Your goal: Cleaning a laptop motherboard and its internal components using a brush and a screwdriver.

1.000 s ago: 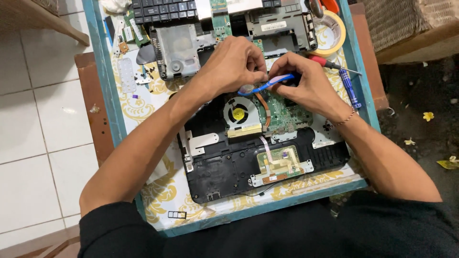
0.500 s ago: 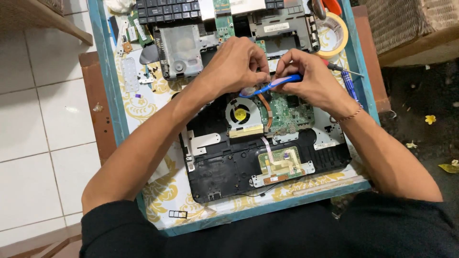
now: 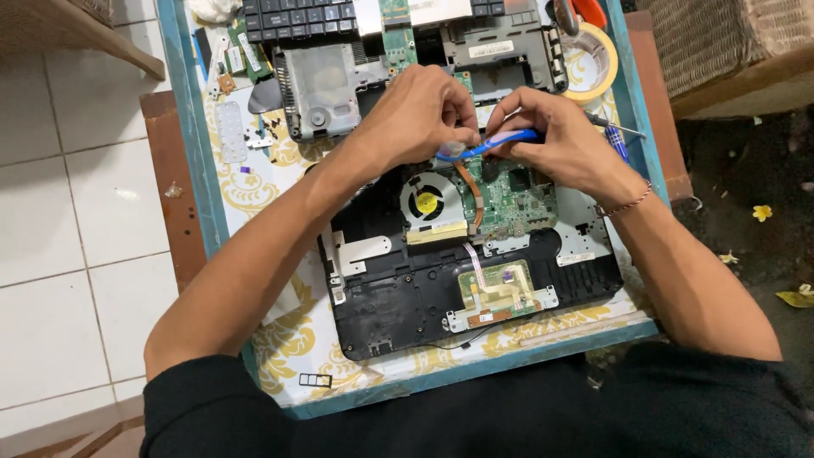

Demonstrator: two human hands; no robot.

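Hands meet over the motherboard [image 3: 509, 199]: right hand [image 3: 555, 140] grips the blue tool [image 3: 492, 146], left hand [image 3: 424, 114] pinches its tip to steady it, fan [image 3: 426, 202] just below.

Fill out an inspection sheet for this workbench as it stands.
Surface: small table with blue rim and yellow-patterned cover.
Job's things: opened laptop base, fan, green board; blue tool above them.
Clutter: keyboard, metal drive cage, tape roll, screwdriver.
Hands: left hand and right hand both pinch the blue tool.
Cables: flat ribbon, thin black wire.
Surroundings: white tiled floor, wicker chair.
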